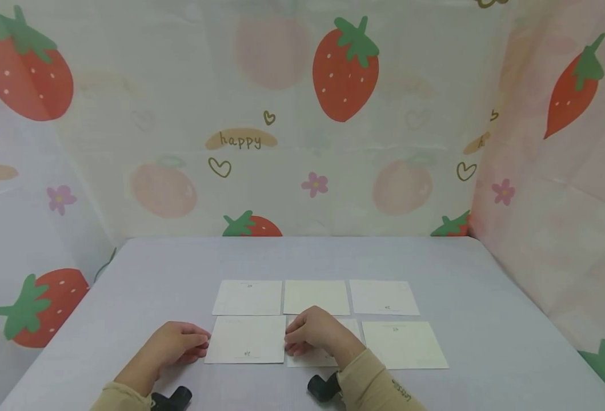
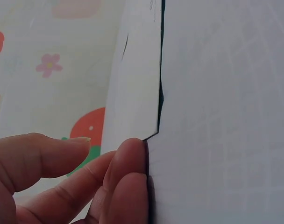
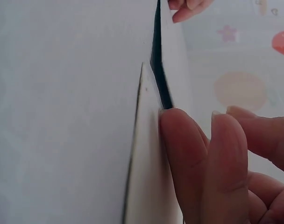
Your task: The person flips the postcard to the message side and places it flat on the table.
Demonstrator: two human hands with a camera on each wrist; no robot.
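Observation:
Several pale cards lie flat in two rows. At the left of the front row is a white card [image 1: 245,337] with a small dark print near its lower edge. My left hand [image 1: 181,343] is at that card's left edge; in the left wrist view the fingertips [image 2: 129,156] touch the card [image 2: 137,74] and the thumb stands apart. At the card's right edge is my right hand [image 1: 316,335], partly covering the front middle card [image 1: 351,327]. In the right wrist view its fingertips [image 3: 177,128] touch a card edge, with the thumb clear of it.
Behind lie a back left card [image 1: 248,299], a cream back middle card [image 1: 315,294] and a back right card [image 1: 384,298]. A cream card [image 1: 405,345] sits front right. Strawberry-printed cloth [image 1: 292,125] walls the white table [image 1: 487,319]. Black wrist devices [image 1: 324,388] show near both sleeves.

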